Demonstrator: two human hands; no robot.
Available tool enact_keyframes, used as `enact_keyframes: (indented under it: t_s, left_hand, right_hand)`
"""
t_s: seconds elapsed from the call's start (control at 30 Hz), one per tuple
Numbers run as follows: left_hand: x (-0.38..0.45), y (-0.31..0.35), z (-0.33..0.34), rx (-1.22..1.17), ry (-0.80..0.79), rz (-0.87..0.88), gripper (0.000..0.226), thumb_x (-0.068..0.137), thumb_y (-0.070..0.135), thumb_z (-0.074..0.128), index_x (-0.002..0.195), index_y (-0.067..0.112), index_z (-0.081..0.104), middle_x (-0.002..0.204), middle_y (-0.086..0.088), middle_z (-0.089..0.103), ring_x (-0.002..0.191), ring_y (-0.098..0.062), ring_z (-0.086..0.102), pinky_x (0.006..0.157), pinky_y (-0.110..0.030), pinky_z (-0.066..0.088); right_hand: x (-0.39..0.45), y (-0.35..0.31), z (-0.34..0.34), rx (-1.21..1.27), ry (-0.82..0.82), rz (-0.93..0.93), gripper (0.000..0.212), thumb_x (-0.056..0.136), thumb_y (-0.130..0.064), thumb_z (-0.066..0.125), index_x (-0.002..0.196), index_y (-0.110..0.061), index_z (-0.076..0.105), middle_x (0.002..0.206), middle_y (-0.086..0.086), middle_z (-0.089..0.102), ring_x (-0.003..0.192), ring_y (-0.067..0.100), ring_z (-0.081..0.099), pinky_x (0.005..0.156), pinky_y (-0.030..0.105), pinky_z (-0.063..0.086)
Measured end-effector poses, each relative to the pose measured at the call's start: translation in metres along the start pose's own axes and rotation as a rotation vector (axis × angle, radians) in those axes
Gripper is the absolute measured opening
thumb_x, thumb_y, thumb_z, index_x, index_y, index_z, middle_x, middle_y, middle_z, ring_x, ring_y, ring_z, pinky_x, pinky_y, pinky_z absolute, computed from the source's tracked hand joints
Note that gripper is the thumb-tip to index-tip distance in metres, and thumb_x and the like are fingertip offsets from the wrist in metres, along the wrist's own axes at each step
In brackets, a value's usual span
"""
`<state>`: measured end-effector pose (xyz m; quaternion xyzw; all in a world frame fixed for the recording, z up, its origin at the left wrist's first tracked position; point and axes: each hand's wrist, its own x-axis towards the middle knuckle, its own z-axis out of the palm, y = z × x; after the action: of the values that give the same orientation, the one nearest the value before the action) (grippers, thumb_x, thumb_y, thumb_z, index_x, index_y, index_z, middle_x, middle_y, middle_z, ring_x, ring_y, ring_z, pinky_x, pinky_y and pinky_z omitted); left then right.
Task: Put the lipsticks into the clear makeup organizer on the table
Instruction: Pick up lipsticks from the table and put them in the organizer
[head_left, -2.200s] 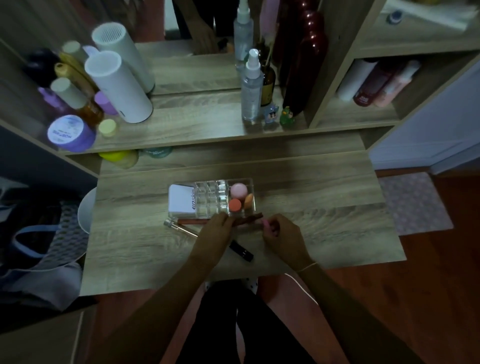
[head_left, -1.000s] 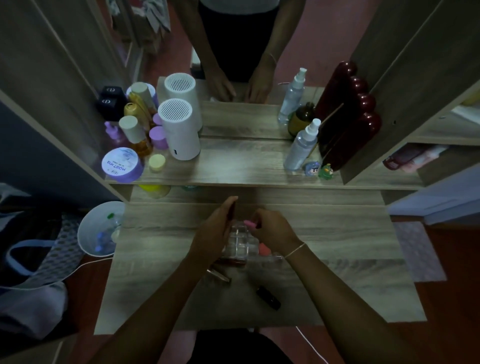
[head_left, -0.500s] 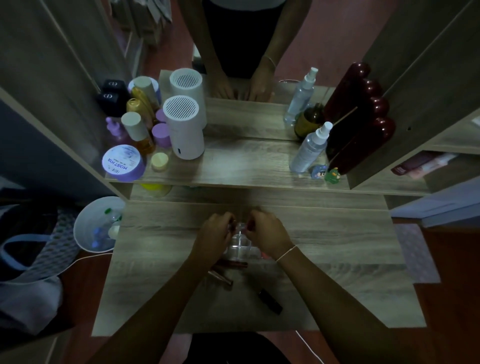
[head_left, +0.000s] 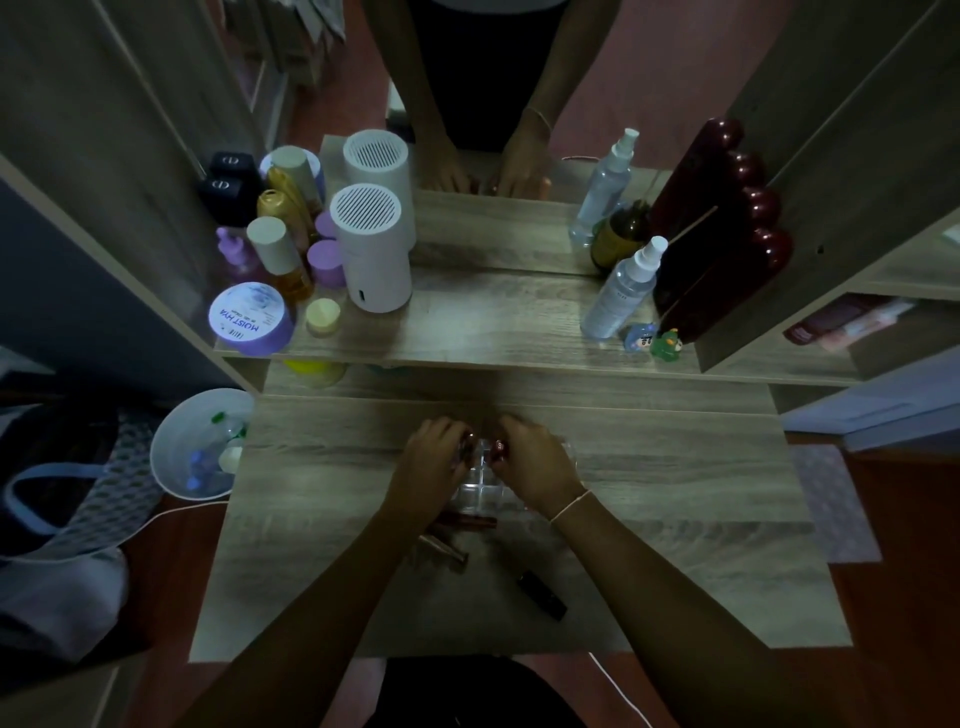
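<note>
The clear makeup organizer sits mid-table, mostly covered by both hands. My left hand hovers over its left side, fingers closed on a dark reddish lipstick whose end shows at the fingertips. My right hand is over its right side, pinching a pink-capped lipstick above the compartments. A reddish-brown lipstick lies along the organizer's near edge. A slim tube lies closer to me. A black lipstick rests alone near the front of the wooden table.
A raised shelf behind the table holds a white cylinder, a purple jar, bottles and spray bottles, in front of a mirror. A white bin stands left of the table; a bag lies beyond it.
Both hands rose from the table front with a lipstick each, came together over the organizer and lowered onto it. The head view has tilted up toward the mirror.
</note>
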<state>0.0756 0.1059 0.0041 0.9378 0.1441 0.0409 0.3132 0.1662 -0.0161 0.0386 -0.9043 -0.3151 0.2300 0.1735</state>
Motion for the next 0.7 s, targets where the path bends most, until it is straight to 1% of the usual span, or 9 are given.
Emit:
enact_keyframes:
  t_s: [0.13, 0.3, 0.37, 0.47, 0.5, 0.53, 0.6, 0.67, 0.7]
  left_hand:
    - [-0.002, 0.003, -0.001, -0.009, -0.016, -0.019, 0.033, 0.085, 0.011, 0.064, 0.117, 0.006, 0.058, 0.118, -0.014, 0.060, 0.110, -0.028, 0.051, 0.091, -0.034, 0.039]
    - [-0.011, 0.003, -0.003, -0.071, 0.050, -0.025, 0.041, 0.083, 0.009, 0.068, 0.122, 0.005, 0.057, 0.120, -0.016, 0.060, 0.110, -0.031, 0.053, 0.093, -0.039, 0.043]
    - [-0.016, 0.001, -0.006, -0.096, 0.070, -0.024, 0.050, 0.080, 0.011, 0.071, 0.127, 0.006, 0.053, 0.123, -0.016, 0.058, 0.112, -0.031, 0.053, 0.094, -0.042, 0.046]
    - [-0.032, -0.003, -0.008, -0.153, 0.110, -0.056, 0.059, 0.080, 0.017, 0.074, 0.132, 0.006, 0.049, 0.127, -0.016, 0.056, 0.113, -0.024, 0.053, 0.095, -0.037, 0.046]
    - [-0.039, -0.004, -0.009, -0.158, 0.120, -0.083, 0.060, 0.079, 0.018, 0.075, 0.132, 0.004, 0.049, 0.127, -0.018, 0.056, 0.112, -0.024, 0.053, 0.095, -0.037, 0.045]
    - [-0.047, -0.006, -0.009, -0.141, 0.127, -0.118, 0.062, 0.078, 0.018, 0.077, 0.131, 0.002, 0.049, 0.128, -0.020, 0.056, 0.113, -0.027, 0.054, 0.095, -0.037, 0.044]
    - [-0.065, -0.009, -0.010, -0.092, 0.141, -0.182, 0.065, 0.077, 0.019, 0.078, 0.132, 0.002, 0.048, 0.129, -0.021, 0.055, 0.116, -0.034, 0.053, 0.096, -0.039, 0.042]
    - [-0.083, -0.008, -0.012, -0.109, 0.180, -0.234, 0.062, 0.079, 0.027, 0.073, 0.132, 0.009, 0.047, 0.129, -0.015, 0.054, 0.116, -0.029, 0.050, 0.095, -0.036, 0.040]
    - [-0.092, -0.007, -0.013, -0.125, 0.197, -0.253, 0.059, 0.081, 0.035, 0.068, 0.131, 0.011, 0.048, 0.127, -0.014, 0.054, 0.114, -0.028, 0.050, 0.094, -0.036, 0.040]
  right_hand:
    - [-0.003, 0.001, 0.000, -0.001, 0.010, -0.007, 0.030, 0.083, -0.012, 0.066, 0.112, -0.010, 0.058, 0.109, 0.015, 0.069, 0.101, 0.034, 0.065, 0.084, 0.043, 0.054]
    - [-0.012, 0.000, -0.005, 0.009, 0.055, -0.021, 0.024, 0.085, -0.015, 0.063, 0.107, -0.008, 0.057, 0.106, 0.017, 0.069, 0.100, 0.036, 0.064, 0.081, 0.042, 0.052]
    - [-0.018, 0.000, -0.008, 0.037, 0.077, -0.037, 0.031, 0.082, -0.017, 0.068, 0.110, -0.010, 0.057, 0.107, 0.014, 0.070, 0.101, 0.034, 0.065, 0.082, 0.040, 0.053]
    - [-0.033, 0.003, -0.011, 0.105, 0.147, -0.063, 0.046, 0.083, -0.022, 0.071, 0.125, -0.015, 0.054, 0.114, 0.007, 0.069, 0.102, 0.025, 0.066, 0.083, 0.035, 0.052]
    - [-0.040, 0.005, -0.011, 0.126, 0.178, -0.077, 0.049, 0.083, -0.023, 0.072, 0.127, -0.015, 0.053, 0.113, 0.007, 0.069, 0.100, 0.024, 0.066, 0.080, 0.030, 0.050]
    - [-0.046, 0.008, -0.010, 0.142, 0.205, -0.089, 0.050, 0.082, -0.022, 0.072, 0.128, -0.015, 0.053, 0.109, 0.008, 0.069, 0.096, 0.024, 0.066, 0.076, 0.026, 0.047]
    - [-0.058, 0.012, -0.008, 0.162, 0.220, -0.097, 0.047, 0.080, -0.017, 0.071, 0.125, -0.017, 0.054, 0.098, 0.006, 0.069, 0.086, 0.023, 0.065, 0.070, 0.024, 0.042]
    - [-0.068, 0.017, -0.003, 0.173, 0.200, -0.083, 0.040, 0.080, -0.017, 0.069, 0.117, -0.022, 0.056, 0.091, 0.002, 0.065, 0.076, 0.017, 0.060, 0.064, 0.025, 0.043]
    - [-0.072, 0.020, 0.000, 0.168, 0.194, -0.064, 0.035, 0.080, -0.019, 0.068, 0.112, -0.022, 0.056, 0.091, 0.003, 0.063, 0.071, 0.013, 0.057, 0.061, 0.023, 0.043]
